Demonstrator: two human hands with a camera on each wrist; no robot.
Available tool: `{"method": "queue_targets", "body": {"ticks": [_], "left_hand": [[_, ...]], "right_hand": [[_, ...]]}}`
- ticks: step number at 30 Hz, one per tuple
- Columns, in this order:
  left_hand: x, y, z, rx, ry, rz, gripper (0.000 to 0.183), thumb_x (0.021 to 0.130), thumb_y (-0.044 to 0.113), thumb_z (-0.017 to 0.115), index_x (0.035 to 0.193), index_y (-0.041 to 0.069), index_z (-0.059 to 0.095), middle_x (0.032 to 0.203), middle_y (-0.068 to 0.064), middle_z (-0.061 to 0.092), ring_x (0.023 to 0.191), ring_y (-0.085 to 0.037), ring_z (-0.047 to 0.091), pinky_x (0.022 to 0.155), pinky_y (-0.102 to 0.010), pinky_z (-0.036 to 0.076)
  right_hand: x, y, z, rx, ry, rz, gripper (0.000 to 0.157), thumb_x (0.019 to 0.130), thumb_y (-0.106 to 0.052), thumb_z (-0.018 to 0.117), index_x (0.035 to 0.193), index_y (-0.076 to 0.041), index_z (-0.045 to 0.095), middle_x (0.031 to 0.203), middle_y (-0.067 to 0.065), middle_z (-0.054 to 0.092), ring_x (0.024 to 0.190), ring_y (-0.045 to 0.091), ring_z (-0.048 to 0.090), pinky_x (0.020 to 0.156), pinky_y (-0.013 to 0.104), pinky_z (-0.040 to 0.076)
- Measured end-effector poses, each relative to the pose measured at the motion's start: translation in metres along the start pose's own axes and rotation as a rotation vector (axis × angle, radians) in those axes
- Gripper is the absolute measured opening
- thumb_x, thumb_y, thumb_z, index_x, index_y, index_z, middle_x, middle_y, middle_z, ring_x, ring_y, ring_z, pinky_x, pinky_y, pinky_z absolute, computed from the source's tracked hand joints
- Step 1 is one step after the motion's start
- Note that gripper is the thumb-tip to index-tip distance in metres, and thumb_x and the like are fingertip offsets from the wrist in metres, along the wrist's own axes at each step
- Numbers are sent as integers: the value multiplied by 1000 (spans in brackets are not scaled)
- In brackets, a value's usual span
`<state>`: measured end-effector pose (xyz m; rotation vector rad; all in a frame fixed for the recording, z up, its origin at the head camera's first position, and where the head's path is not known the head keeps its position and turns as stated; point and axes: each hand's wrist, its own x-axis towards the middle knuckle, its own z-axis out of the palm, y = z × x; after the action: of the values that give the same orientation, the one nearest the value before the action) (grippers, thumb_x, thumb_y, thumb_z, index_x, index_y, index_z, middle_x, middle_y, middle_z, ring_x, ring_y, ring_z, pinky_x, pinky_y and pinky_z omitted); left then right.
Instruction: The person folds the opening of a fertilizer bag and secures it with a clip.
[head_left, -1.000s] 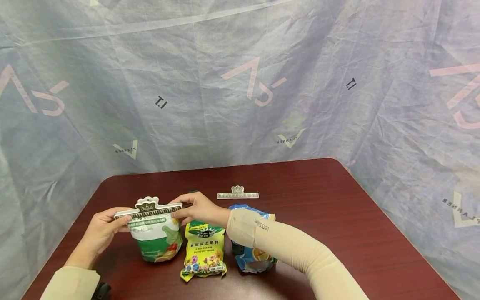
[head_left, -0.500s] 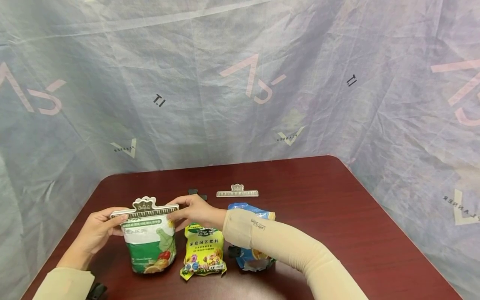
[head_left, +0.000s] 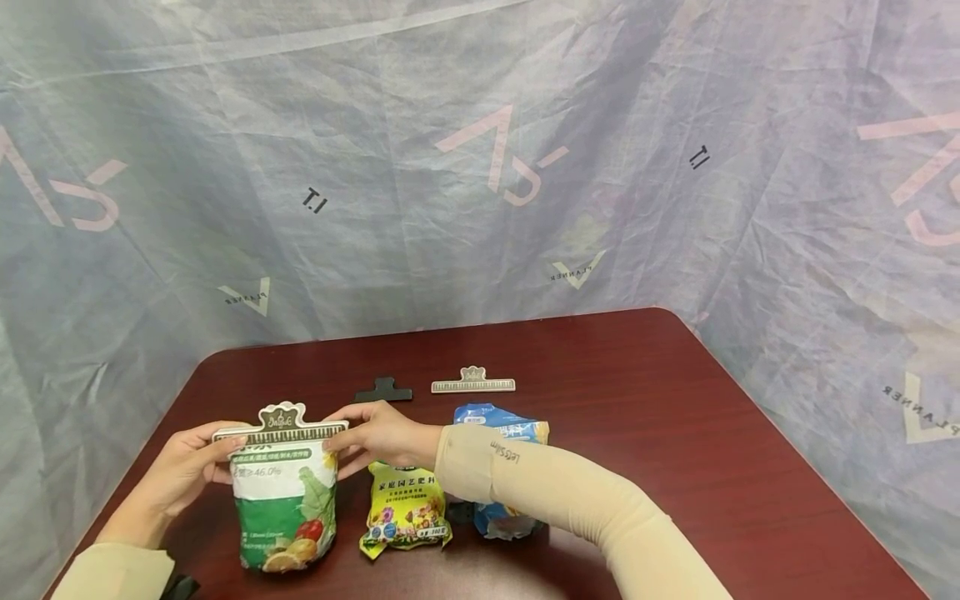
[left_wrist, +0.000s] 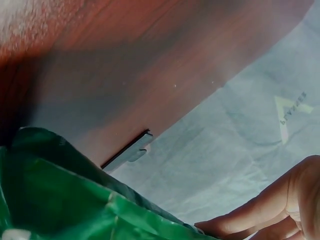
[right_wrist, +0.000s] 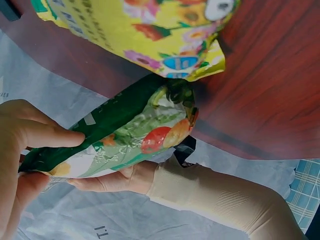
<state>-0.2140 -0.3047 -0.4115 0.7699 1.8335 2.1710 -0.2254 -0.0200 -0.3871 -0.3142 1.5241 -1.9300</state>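
A green-and-white bag printed with vegetables (head_left: 288,508) hangs upright between my hands, on the left of the head view. A white bag clip with a dark patterned face (head_left: 281,429) spans its top edge. My left hand (head_left: 183,467) grips the left end of the clipped top, thumb in front. My right hand (head_left: 382,433) pinches the right end the same way. In the right wrist view the bag (right_wrist: 130,135) shows side-on, with fingers at its top. The left wrist view shows its green back (left_wrist: 75,195).
Right of the bag lies a yellow flower-printed bag (head_left: 407,508). Beside that, a blue bag (head_left: 487,415) is partly hidden by my right sleeve. Farther back on the dark red table (head_left: 600,375) lie a black clip (head_left: 384,389) and a light patterned clip (head_left: 473,384).
Both hands have moved slightly left and nearer to me with the clipped bag, and its front now shows more fully. The black clip behind my right hand has come into view.
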Motion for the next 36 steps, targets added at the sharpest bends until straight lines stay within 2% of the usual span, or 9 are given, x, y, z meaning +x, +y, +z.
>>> {"method": "queue_targets", "body": {"ticks": [7, 16, 24, 36], "left_hand": [[-3, 3, 0, 5, 9, -73, 45, 94, -12, 34, 106, 14, 68, 93, -4, 68, 76, -18, 66, 54, -40, 54], [-3, -3, -4, -46, -3, -155, 43, 96, -7, 32, 105, 15, 69, 93, -4, 69, 77, -19, 67, 57, -41, 54], [0, -7, -9, -67, -15, -205, 41, 98, -3, 31, 105, 15, 68, 93, -5, 69, 79, -20, 67, 59, -41, 54], [3, -15, -17, -95, -18, -316, 40, 100, 4, 32, 104, 19, 69, 93, -4, 69, 82, -19, 66, 64, -40, 54]], "right_hand": [[2, 4, 3, 17, 20, 28, 29, 84, 5, 61, 110, -8, 65, 88, 14, 61, 75, 27, 62, 71, 52, 51], [3, 11, 4, 29, 32, 49, 31, 85, 5, 59, 112, -9, 63, 95, 16, 59, 81, 33, 61, 67, 46, 53], [10, 15, 4, 41, 64, 59, 28, 85, 5, 59, 109, -8, 62, 92, 17, 60, 79, 33, 61, 66, 46, 53], [19, 20, 3, 15, 97, 66, 21, 87, 3, 58, 106, -6, 58, 91, 15, 59, 81, 34, 61, 66, 46, 53]]}}
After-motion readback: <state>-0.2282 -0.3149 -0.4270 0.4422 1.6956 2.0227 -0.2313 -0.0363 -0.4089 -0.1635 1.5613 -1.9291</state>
